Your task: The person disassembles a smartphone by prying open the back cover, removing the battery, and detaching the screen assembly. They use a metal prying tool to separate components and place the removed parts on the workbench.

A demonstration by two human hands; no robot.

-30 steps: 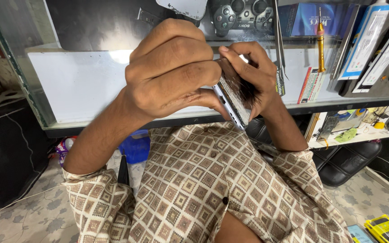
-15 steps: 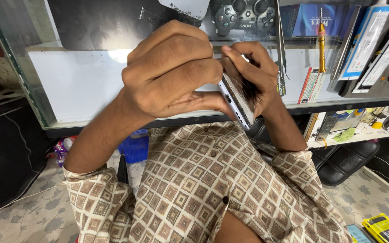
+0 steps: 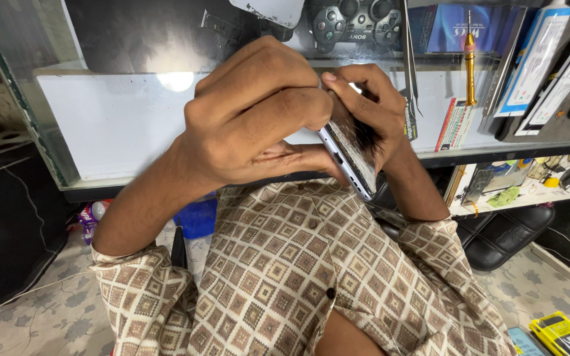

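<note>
1. My left hand (image 3: 258,118) is curled over the top of a slim silver phone (image 3: 349,158), its fingers clenched around the upper edge and the thumb running along the underside.
2. My right hand (image 3: 371,112) cups the phone from the far side, its fingers wrapped over the dark face and gripping it.
3. The phone sits tilted on edge between both hands, held up in front of my chest, just above my patterned shirt (image 3: 298,277) and in front of the glass worktop (image 3: 113,125).
4. On the worktop behind my hands lie a dark game controller (image 3: 354,20) and a screwdriver with a golden handle (image 3: 470,59).
5. A yellow box (image 3: 562,333) lies on the floor at lower right.
</note>
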